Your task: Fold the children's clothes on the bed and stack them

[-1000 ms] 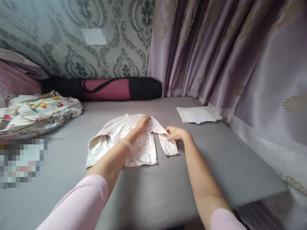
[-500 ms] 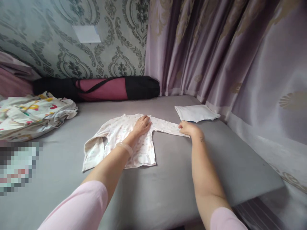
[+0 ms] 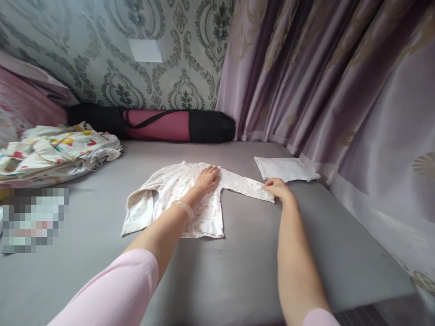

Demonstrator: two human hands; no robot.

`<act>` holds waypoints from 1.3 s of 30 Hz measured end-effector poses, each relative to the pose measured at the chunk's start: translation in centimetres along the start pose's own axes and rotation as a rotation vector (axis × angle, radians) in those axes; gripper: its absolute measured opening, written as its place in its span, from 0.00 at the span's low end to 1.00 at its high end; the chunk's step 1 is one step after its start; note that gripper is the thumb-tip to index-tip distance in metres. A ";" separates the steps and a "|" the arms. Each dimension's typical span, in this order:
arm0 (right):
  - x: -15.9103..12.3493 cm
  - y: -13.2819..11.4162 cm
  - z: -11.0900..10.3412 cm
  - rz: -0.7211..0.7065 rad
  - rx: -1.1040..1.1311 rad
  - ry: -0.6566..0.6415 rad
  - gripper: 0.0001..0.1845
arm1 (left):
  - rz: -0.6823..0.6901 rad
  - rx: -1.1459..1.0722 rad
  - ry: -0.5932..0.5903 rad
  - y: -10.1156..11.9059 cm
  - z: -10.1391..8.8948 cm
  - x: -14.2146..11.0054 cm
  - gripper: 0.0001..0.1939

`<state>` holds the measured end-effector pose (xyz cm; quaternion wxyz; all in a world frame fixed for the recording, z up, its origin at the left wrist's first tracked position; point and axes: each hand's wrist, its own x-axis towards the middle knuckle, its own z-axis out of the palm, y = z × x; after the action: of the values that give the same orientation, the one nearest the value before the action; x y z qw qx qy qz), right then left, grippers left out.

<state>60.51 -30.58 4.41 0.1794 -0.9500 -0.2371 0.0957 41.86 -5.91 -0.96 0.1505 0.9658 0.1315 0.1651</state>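
Note:
A small white long-sleeved shirt (image 3: 173, 190) with a faint pastel print lies spread on a grey bed sheet (image 3: 244, 267). My left hand (image 3: 208, 179) rests flat on its upper chest near the right-hand shoulder, fingers stretched out; a pale bangle (image 3: 183, 208) circles that wrist. The sleeve on the right reaches out sideways, and my right hand (image 3: 277, 187) pinches it near the cuff between thumb and fingers. The sleeve on the left is bent downward beside the shirt's body.
A folded white cloth (image 3: 287, 169) lies beyond my right hand. Bunched patterned fabric (image 3: 54, 151) is at the left. A black and maroon long bag (image 3: 159, 124) lies along the wall. Purple curtains (image 3: 272, 68) hang at the right. A blurred-out item (image 3: 36, 222) sits at lower left.
The view has shifted slightly, so the scene sits further right. My right hand still pinches the sleeve by the cuff, its fingers now a little more raised. My left hand stays on the shirt.

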 end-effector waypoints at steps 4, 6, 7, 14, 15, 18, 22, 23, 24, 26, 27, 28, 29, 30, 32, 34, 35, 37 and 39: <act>0.2 0.7 -0.2 0.006 0.357 0.116 0.09 | -0.048 0.025 -0.041 0.3 0.0 0.0 0.25; 0.3 1.3 -0.2 0.031 0.457 0.127 0.12 | -0.054 0.045 -0.053 0.4 0.0 0.0 0.26; 0.3 1.7 -0.1 0.042 0.449 0.129 0.14 | -0.054 0.053 -0.058 0.4 0.1 0.1 0.26; 1.2 2.8 0.8 0.097 0.165 0.114 0.15 | -0.055 0.063 -0.067 0.5 0.4 0.1 0.28; 1.2 2.7 0.9 0.104 0.132 0.114 0.15 | -0.050 0.065 -0.063 0.4 0.4 0.1 0.28; 0.9 2.1 0.7 0.119 0.029 0.121 0.18 | -0.034 0.065 -0.049 0.5 0.3 0.0 0.29; -0.2 -0.3 0.6 0.096 -0.086 0.196 0.21 | -0.048 0.072 -0.069 0.8 -0.1 -0.1 0.31; -0.5 -1.5 0.8 0.044 -0.103 0.214 0.21 | -0.049 0.075 -0.072 0.9 -0.2 -0.1 0.32; -0.9 -2.9 1.3 -0.025 -0.111 0.220 0.23 | -0.047 0.077 -0.072 0.9 -0.2 -0.1 0.32; -1.6 -6.0 2.9 -0.311 -0.114 0.185 0.25 | -0.039 0.078 -0.063 1.0 -0.2 -0.1 0.33; -2.0 -7.5 3.9 -0.401 -0.111 0.147 0.26 | -0.036 0.078 -0.058 0.9 -0.2 -0.1 0.32; -2.4 -8.9 5.0 -0.457 -0.111 0.116 0.25 | -0.033 0.079 -0.055 0.9 -0.2 -0.2 0.32; -2.9 -10.1 6.1 -0.515 -0.113 0.071 0.27 | -0.028 0.083 -0.055 0.8 -0.1 -0.2 0.31; -3.3 -11.0 7.0 -0.570 -0.121 0.001 0.29 | -0.023 0.090 -0.058 0.7 0.0 -0.2 0.30; -3.9 -11.9 8.3 -0.589 -0.129 -0.119 0.32 | -0.012 0.108 -0.067 0.5 0.1 -0.2 0.28; -4.2 -12.0 8.7 -0.544 -0.133 -0.198 0.34 | -0.007 0.121 -0.076 0.4 0.2 -0.1 0.27; -4.3 -11.8 8.7 -0.509 -0.137 -0.219 0.35 | -0.010 0.124 -0.080 0.4 0.3 -0.1 0.27; -4.4 -11.4 8.2 -0.430 -0.150 -0.236 0.38 | -0.021 0.129 -0.087 0.5 0.2 -0.1 0.27; -4.4 -11.1 7.7 -0.330 -0.167 -0.234 0.39 | -0.029 0.141 -0.090 0.5 0.2 -0.1 0.27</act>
<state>50.01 -21.32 2.00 0.0845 -0.8923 -0.4155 0.1548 41.93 -6.48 -0.97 0.0902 0.9784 0.1500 0.1097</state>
